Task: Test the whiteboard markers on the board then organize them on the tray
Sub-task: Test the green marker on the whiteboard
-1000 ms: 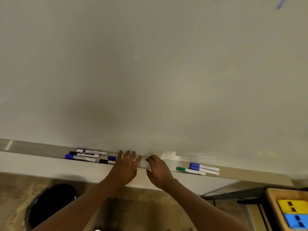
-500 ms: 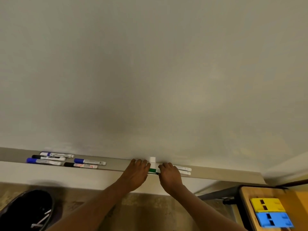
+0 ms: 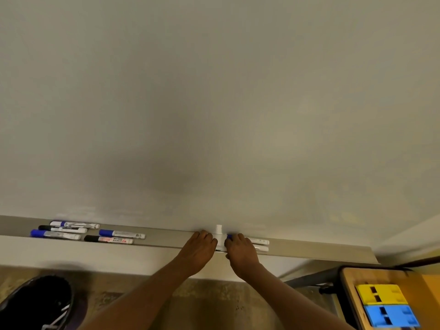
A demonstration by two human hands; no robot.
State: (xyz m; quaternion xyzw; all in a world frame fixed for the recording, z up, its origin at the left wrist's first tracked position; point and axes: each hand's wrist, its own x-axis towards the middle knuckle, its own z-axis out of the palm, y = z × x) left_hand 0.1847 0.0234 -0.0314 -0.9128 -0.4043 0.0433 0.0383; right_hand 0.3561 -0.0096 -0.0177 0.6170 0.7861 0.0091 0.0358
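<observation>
left hand [image 3: 198, 252]: on tray [image 3: 166, 239], fingertips against white marker [image 3: 219, 235]; grasp cannot be told
right hand [image 3: 241, 252]: over two markers [image 3: 259, 241], barrels sticking out rightward; grasp cannot be told
white marker: crosswise on tray, between both hands
other markers [image 3: 114, 236]: five, well left on tray

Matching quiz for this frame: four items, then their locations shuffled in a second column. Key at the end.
1. black-capped marker with red label
2. yellow block
3. dark bin
4. right hand

A. floor, lower left
B. over the white markers toward the right end of the tray
C. wooden table, lower right
D. left part of the tray

Pairs: 1-D, 2-C, 3-A, 4-B.
</observation>
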